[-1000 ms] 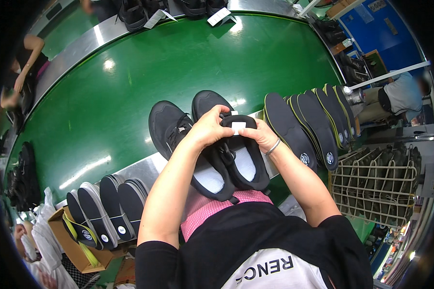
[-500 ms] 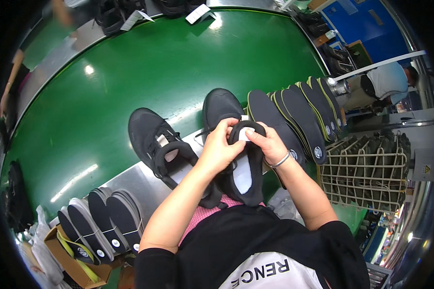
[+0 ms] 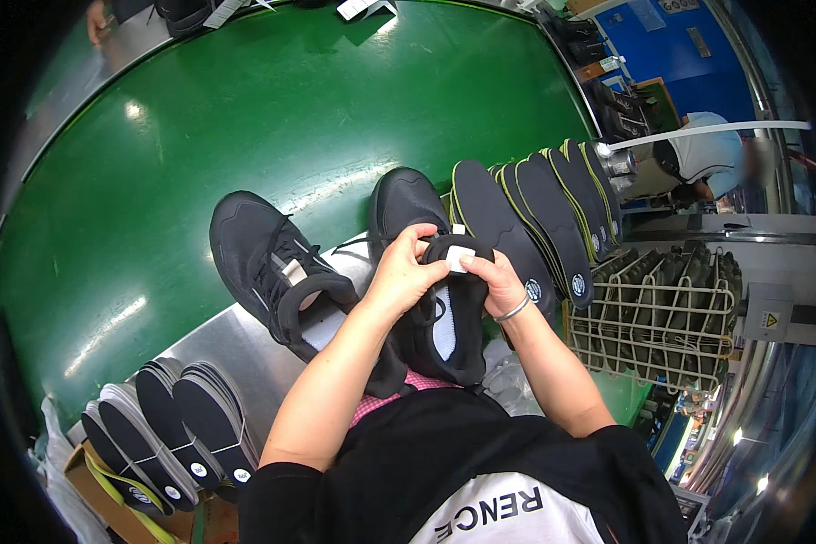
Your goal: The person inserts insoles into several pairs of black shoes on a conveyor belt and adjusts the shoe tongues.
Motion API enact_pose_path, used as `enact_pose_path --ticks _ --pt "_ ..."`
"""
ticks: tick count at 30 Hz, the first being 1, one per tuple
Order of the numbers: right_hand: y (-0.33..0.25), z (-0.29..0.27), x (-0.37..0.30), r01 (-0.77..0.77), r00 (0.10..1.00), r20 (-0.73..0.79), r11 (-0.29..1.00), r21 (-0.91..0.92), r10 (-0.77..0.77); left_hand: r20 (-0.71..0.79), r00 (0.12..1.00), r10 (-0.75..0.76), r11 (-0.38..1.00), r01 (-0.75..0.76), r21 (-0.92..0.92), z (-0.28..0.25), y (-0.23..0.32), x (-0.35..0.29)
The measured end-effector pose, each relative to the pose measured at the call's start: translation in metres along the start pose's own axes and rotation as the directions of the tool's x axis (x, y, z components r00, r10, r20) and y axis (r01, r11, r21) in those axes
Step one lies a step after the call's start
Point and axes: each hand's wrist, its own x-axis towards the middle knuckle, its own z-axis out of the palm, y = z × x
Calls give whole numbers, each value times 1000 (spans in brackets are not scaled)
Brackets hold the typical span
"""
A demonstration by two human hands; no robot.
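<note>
Two black lace-up shoes lie side by side in front of me, toes pointing away. Both my hands are on the right-hand shoe (image 3: 409, 199), whose padded tongue is pulled up toward me. My left hand (image 3: 403, 276) pinches the tongue's left side, and my right hand (image 3: 502, 283), wearing a bangle, grips its right side. A small white label (image 3: 459, 258) shows on the tongue between my thumbs. Below it the pale lining (image 3: 443, 331) is visible inside the shoe. The left-hand shoe (image 3: 261, 249) sits untouched beside my left forearm, its opening partly hidden.
Black insoles with lime edges (image 3: 494, 213) stand in a row to the right. A wire rack (image 3: 653, 317) holds dark items beyond them. Tied grey-edged insoles (image 3: 168, 426) and a cardboard box (image 3: 95, 471) are lower left. A green belt (image 3: 272, 118) runs ahead; another person (image 3: 707, 154) is far right.
The whole view has shifted, so most things sit further left in the picture. Both hands keep hold of the tongue, and its label now faces up more squarely.
</note>
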Motion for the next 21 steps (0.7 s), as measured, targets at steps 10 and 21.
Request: enact_pose_path --ticks 10,21 --pt "-5 6 -2 -11 999 34 1000 -6 12 -36 997 62 998 -62 2 0 -7 4" --pt "-5 11 -2 -8 1000 28 999 -46 9 -42 996 77 997 -76 21 0 -8 4"
